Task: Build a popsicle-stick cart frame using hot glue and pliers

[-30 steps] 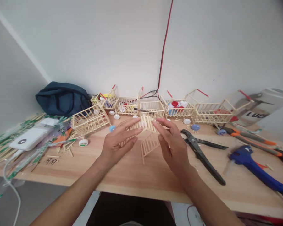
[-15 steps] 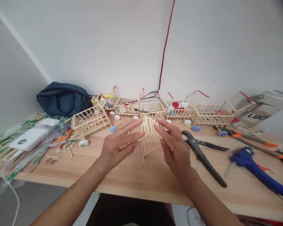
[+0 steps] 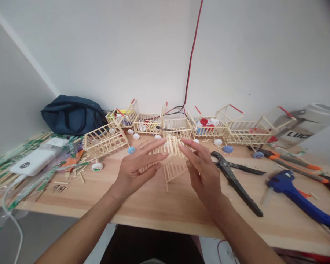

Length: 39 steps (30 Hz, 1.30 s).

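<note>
In the middle of the table stands a small slatted frame (image 3: 173, 168) of pale wooden sticks, like the baskets of the miniature shopping carts behind it. My left hand (image 3: 139, 161) grips its left side, fingers extended over the top and thumb below. On the right side my right hand (image 3: 205, 167) holds it the same way, fingertips near the upper slats. Part of the frame is hidden behind my fingers. Closest to my right hand lies a pair of black pliers (image 3: 235, 183).
Several stick carts, such as one with bottle-cap wheels (image 3: 106, 141), line the wall. A blue glue gun (image 3: 299, 200), orange-handled pliers (image 3: 297, 165) and a clear jar (image 3: 305, 124) sit right. Left are a white power bank (image 3: 38, 157), packaged sticks and a dark blue bag (image 3: 74, 113).
The view has shifted very slightly. Both hands keep the same hold on the stick frame, with no other visible movement.
</note>
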Each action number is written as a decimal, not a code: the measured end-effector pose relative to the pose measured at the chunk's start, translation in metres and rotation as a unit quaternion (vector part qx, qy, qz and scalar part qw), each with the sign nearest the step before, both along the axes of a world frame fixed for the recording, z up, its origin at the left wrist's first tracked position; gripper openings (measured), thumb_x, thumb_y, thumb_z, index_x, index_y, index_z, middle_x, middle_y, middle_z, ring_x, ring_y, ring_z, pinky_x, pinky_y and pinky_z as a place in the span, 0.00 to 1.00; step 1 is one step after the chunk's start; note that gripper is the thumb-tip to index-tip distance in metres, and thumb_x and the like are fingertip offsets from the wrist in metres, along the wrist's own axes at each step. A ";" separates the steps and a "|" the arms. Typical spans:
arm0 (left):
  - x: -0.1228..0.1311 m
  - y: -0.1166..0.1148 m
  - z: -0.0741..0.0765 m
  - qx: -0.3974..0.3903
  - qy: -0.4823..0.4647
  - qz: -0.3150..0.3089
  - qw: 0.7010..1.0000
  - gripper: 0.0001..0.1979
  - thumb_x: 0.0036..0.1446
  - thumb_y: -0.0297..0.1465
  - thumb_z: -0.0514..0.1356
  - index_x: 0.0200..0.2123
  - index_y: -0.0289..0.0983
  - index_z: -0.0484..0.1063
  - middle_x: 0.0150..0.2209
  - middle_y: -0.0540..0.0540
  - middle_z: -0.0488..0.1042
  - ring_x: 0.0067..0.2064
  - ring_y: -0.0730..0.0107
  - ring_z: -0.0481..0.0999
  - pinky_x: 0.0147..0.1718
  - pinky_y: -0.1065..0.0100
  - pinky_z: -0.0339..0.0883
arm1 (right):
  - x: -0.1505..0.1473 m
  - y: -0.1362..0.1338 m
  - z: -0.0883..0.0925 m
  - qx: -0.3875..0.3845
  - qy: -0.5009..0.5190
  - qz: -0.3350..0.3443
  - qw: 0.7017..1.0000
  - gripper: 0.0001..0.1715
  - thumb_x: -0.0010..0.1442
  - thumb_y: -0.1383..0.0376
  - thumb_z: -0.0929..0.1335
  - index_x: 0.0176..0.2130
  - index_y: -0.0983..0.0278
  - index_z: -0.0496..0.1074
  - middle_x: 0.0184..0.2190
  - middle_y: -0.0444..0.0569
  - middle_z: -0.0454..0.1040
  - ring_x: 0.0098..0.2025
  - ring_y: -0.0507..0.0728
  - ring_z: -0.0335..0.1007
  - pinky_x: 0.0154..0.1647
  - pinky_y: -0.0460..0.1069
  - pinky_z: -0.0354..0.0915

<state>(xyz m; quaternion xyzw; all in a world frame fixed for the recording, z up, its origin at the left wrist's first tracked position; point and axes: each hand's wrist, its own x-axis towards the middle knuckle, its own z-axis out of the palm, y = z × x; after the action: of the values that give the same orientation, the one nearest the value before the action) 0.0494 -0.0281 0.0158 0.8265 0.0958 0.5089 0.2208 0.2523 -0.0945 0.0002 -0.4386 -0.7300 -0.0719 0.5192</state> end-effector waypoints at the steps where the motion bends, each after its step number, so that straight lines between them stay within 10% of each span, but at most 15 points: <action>1: 0.000 0.001 0.000 -0.001 0.000 0.000 1.000 0.24 0.54 0.19 0.61 0.53 0.45 0.73 0.60 0.41 0.67 0.60 0.56 0.68 0.59 0.48 0.61 | 0.000 0.000 0.000 -0.001 0.000 0.000 1.000 0.30 0.63 0.75 0.60 0.61 0.54 0.63 0.58 0.53 0.65 0.61 0.60 0.60 0.60 0.62 0.58; 20: 0.008 0.011 -0.008 -0.129 -0.050 -0.019 0.990 0.16 0.56 0.26 0.63 0.48 0.44 0.75 0.56 0.41 0.71 0.59 0.58 0.69 0.59 0.47 0.61 | -0.003 0.002 0.000 -0.080 0.109 -0.058 0.989 0.26 0.63 0.59 0.65 0.59 0.59 0.62 0.56 0.55 0.69 0.52 0.60 0.67 0.47 0.55 0.66; 39: 0.012 0.008 -0.010 -0.207 -0.072 -0.063 0.974 0.21 0.56 0.27 0.63 0.53 0.43 0.70 0.59 0.38 0.67 0.62 0.57 0.64 0.58 0.52 0.63 | -0.004 0.008 -0.003 -0.093 0.215 0.057 0.970 0.31 0.64 0.55 0.64 0.63 0.58 0.56 0.57 0.55 0.67 0.60 0.61 0.62 0.58 0.59 0.61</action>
<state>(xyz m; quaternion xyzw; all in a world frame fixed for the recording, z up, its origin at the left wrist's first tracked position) 0.0615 -0.0202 0.0062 0.7280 0.1309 0.5215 0.4253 0.2482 -0.0865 -0.0030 -0.4478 -0.6284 0.1223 0.6243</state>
